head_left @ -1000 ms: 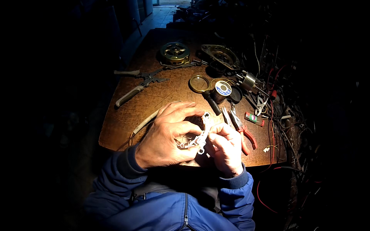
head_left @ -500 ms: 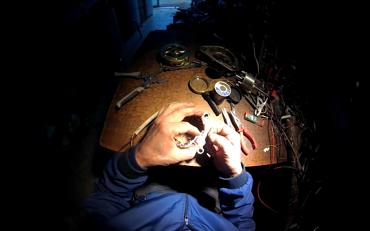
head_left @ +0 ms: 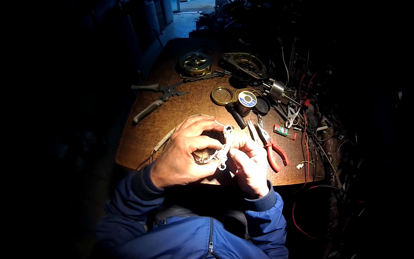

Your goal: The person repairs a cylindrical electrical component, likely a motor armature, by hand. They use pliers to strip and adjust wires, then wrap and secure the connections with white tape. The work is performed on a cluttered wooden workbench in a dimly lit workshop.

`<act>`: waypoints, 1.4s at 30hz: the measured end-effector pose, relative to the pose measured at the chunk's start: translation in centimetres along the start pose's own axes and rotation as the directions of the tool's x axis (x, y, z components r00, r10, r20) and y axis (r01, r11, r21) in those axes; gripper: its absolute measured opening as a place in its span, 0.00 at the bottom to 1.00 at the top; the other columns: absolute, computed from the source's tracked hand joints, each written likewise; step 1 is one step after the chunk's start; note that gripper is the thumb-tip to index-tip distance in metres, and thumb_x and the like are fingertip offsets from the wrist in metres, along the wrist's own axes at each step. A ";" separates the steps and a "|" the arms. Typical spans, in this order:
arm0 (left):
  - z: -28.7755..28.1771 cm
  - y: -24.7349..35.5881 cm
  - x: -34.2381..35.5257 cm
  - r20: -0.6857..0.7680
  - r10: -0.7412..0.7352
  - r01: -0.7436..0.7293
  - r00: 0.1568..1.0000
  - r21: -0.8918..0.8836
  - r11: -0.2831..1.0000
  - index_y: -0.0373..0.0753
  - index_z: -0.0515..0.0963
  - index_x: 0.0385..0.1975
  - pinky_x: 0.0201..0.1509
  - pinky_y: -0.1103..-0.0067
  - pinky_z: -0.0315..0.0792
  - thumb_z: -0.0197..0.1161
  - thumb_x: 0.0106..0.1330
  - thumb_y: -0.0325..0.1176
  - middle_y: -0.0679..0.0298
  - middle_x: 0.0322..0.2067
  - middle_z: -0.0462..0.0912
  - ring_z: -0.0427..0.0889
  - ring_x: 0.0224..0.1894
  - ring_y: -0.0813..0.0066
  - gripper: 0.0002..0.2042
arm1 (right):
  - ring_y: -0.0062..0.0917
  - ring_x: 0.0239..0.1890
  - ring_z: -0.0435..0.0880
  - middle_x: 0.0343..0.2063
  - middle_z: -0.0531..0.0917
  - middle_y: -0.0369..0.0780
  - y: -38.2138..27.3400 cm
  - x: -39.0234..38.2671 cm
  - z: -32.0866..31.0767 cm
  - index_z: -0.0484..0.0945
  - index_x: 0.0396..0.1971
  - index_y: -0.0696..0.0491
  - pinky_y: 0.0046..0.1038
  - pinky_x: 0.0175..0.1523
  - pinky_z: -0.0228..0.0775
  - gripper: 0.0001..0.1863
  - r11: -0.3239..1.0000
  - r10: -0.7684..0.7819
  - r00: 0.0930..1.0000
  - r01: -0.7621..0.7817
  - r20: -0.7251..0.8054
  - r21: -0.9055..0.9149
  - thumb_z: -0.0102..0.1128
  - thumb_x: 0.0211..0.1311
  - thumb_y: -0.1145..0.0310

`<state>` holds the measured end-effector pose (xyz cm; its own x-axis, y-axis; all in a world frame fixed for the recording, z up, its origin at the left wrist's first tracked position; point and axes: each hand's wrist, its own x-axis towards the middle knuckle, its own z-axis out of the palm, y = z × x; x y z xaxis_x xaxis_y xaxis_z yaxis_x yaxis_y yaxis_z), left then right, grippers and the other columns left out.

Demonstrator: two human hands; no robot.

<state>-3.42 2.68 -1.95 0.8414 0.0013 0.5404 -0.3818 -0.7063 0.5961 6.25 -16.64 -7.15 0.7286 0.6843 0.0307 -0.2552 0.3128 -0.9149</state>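
Note:
Over the near edge of the table, my left hand [head_left: 185,155] curls around a motor stator [head_left: 224,152] with a bright white frame and small ring-shaped lugs. Its fingers and thumb grip the stator from the left, and fine strands show in the gap between them. My right hand [head_left: 249,162] is closed in a pinch at the stator's right side, thumb against bent fingers. Glare and the fingers hide what lies in that pinch. A pale sleeved cable [head_left: 164,139] runs out beside my left hand.
Red-handled pliers [head_left: 273,151] lie right of my hands. Beyond are a solder wire spool [head_left: 247,102], a brass-coloured ring [head_left: 222,96], a rotor [head_left: 275,90] and two metal motor covers [head_left: 195,64]. Wire strippers [head_left: 157,97] lie left; tangled wires [head_left: 317,142] line the right edge.
The view has shifted slightly, so the table sits a little lower and to the right. Both hands keep nearly the same hold, with small finger movements of my right hand at the stator.

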 end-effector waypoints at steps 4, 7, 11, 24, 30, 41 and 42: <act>0.0 0.3 0.0 -0.004 0.026 -0.026 1.000 0.028 0.999 0.39 0.90 0.42 0.73 0.57 0.69 0.79 0.49 0.28 0.57 0.53 0.87 0.80 0.65 0.49 0.17 | 0.11 0.23 0.72 0.25 0.81 0.32 0.2 0.0 -0.3 0.80 0.42 0.58 0.17 0.29 0.63 0.06 1.000 0.006 1.000 -0.006 0.030 0.028 0.64 0.75 0.71; 0.2 0.1 -0.2 -0.012 0.051 -0.050 0.999 0.050 0.997 0.38 0.89 0.40 0.71 0.59 0.70 0.78 0.50 0.30 0.59 0.51 0.88 0.82 0.63 0.52 0.16 | 0.11 0.23 0.72 0.25 0.80 0.31 0.0 0.0 0.0 0.79 0.44 0.58 0.17 0.29 0.63 0.07 0.999 0.019 0.999 -0.020 0.027 0.031 0.64 0.76 0.70; 0.4 0.8 -0.3 -0.024 0.054 -0.052 0.998 0.086 0.995 0.37 0.88 0.42 0.67 0.60 0.73 0.78 0.49 0.27 0.60 0.48 0.89 0.85 0.57 0.54 0.17 | 0.11 0.22 0.72 0.25 0.80 0.31 -0.1 -0.1 0.0 0.79 0.44 0.58 0.17 0.29 0.64 0.07 0.999 0.023 1.000 -0.023 0.016 0.023 0.64 0.76 0.70; 0.8 1.2 -0.6 -0.034 0.119 -0.111 0.992 0.183 0.977 0.39 0.87 0.46 0.63 0.62 0.73 0.76 0.50 0.28 0.60 0.45 0.87 0.85 0.50 0.58 0.19 | 0.11 0.22 0.73 0.24 0.80 0.30 0.1 0.2 -0.3 0.80 0.42 0.56 0.17 0.28 0.64 0.06 0.991 0.063 0.998 -0.067 0.030 0.116 0.64 0.74 0.70; 0.8 1.0 -0.6 -0.037 0.088 -0.082 0.995 0.148 0.986 0.41 0.88 0.46 0.64 0.63 0.72 0.77 0.50 0.28 0.60 0.43 0.88 0.85 0.49 0.60 0.20 | 0.09 0.26 0.72 0.27 0.80 0.29 0.1 0.3 -0.5 0.81 0.42 0.57 0.16 0.32 0.63 0.06 0.995 0.035 0.998 -0.041 0.061 0.095 0.64 0.73 0.70; 0.2 1.1 -0.5 -0.010 0.083 -0.082 0.996 0.065 0.994 0.40 0.87 0.45 0.62 0.65 0.73 0.77 0.52 0.27 0.60 0.42 0.89 0.85 0.48 0.59 0.18 | 0.11 0.35 0.75 0.33 0.80 0.30 -0.5 -0.1 -0.4 0.81 0.43 0.58 0.19 0.41 0.69 0.04 0.976 -0.163 0.974 0.182 0.155 -0.117 0.62 0.74 0.74; 0.1 1.1 -0.5 -0.004 0.086 -0.086 0.996 0.064 0.994 0.40 0.87 0.45 0.62 0.65 0.74 0.76 0.53 0.27 0.60 0.42 0.89 0.85 0.48 0.59 0.17 | 0.11 0.34 0.75 0.33 0.80 0.30 -0.6 -0.1 -0.4 0.82 0.43 0.58 0.19 0.41 0.69 0.04 0.969 -0.179 0.970 0.202 0.161 -0.140 0.62 0.74 0.74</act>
<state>-4.24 1.82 -1.62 0.8037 -0.0563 0.5923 -0.4271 -0.7476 0.5086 6.58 -17.14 -6.79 0.6502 0.7143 0.2588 -0.0107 0.3492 -0.9370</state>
